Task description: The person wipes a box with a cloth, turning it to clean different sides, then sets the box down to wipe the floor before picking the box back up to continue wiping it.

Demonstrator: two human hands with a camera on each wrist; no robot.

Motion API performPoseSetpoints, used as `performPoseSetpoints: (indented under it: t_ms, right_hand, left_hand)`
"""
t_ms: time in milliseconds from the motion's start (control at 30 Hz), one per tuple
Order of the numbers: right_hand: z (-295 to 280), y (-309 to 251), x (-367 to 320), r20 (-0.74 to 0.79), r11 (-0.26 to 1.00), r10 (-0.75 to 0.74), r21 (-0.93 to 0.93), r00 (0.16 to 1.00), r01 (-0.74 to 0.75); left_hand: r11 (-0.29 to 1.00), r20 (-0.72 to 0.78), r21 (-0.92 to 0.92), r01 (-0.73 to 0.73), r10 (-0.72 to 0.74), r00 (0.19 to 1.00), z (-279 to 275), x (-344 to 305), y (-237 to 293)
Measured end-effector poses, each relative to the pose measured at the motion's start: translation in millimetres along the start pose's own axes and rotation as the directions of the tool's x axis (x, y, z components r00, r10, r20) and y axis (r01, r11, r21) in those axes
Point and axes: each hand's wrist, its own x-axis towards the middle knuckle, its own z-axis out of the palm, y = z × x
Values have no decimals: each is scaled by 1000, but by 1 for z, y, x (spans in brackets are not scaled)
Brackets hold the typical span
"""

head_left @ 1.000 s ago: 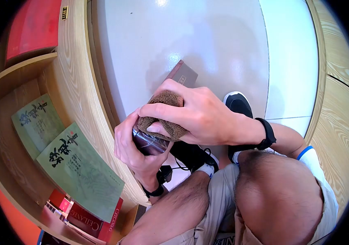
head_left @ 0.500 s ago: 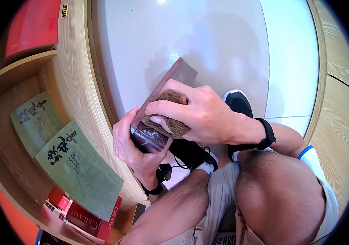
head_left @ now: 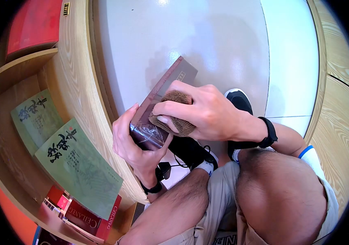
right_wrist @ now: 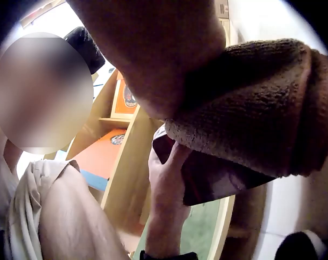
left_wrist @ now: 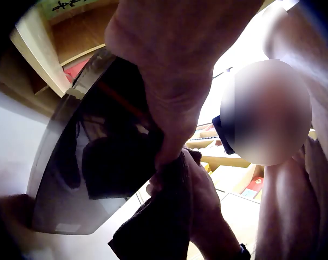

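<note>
While the dark box (head_left: 155, 98) is gripped near-end by the curled left hand (head_left: 131, 145) above the floor (head_left: 219, 45), the brown cloth (head_left: 185, 125), pinched by the right hand (head_left: 209, 112), has been shifted rightward, more box side being bared

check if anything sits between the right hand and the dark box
Yes, the brown cloth: the right hand grips it at the dark box, so it lies between them. Nothing visible separates the left hand from the box, which it holds at the near end.
</note>
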Motion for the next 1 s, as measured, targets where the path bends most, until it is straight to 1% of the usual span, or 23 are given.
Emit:
performPoseSetpoints:
  t_ms: [100,367,600,667,700,900,967,1000]
  right_hand:
    - [0,2,-4,14,1000,4,-11,1000,-4]
    - [-3,5,-10,53,1000,23,-11,998,-23]
    - [-6,8,-11,69,999,14,-35,998,-12]
    - [-4,10,-12,-9,999,-31,-33,999,31]
    - [-5,11,-11,-10,999,-31,-33,999,31]
    - [-10,14,-12,20,998,-47,-43,999,48]
    - [-14,15,-13,75,997,-46,-56,996,51]
    - [-15,16,-12,77,997,-46,-54,996,50]
  left_hand:
    - [1000,0,-3,-10,10,1000,0,-1,-2]
    - [999,12,-27,25,-25,1000,-1,-4,-3]
    - [999,8,-24,22,-22,1000,0,-3,-3]
    - [1000,10,-18,8,-8,1000,0,-3,-3]
    - [1000,10,-18,8,-8,1000,0,-3,-3]
    - [1000,1,-24,7,-7,1000,0,-3,-3]
    - [1000,4,-14,0,1,1000,0,-3,-3]
    - [1000,5,-13,1,-1,1000,0,-3,-3]
